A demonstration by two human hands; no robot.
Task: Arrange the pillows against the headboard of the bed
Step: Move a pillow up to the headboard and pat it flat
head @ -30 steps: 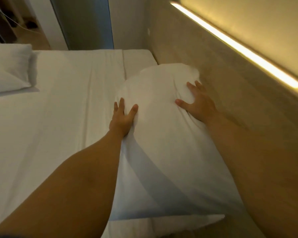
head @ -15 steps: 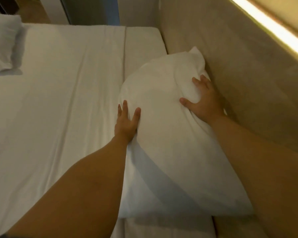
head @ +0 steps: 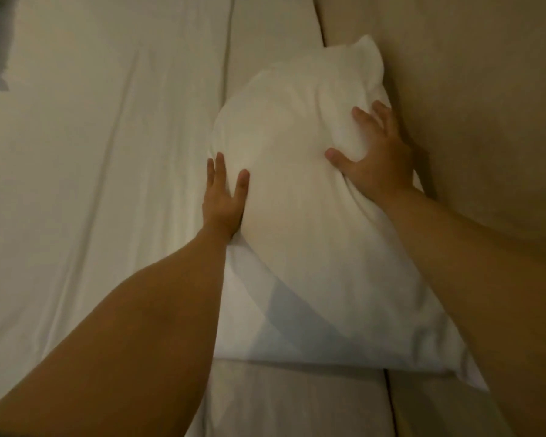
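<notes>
Pillow (head: 297, 216) sits on the bed (head: 108, 184) leaning on the headboard (head: 470, 121), your left hand (head: 223, 200) flat against its side and right hand (head: 379, 159) pressing in, fingers spread.

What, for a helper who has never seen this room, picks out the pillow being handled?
Find the beige headboard panel along the right of the white-sheeted bed. Against it lies a plump white fabric pillow. Unlike the flat sheet, it bulges, with the left hand and right hand pressing it.

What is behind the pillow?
The headboard stands behind the pillow, whose top corner touches it. The right hand hides part of that edge.
</notes>
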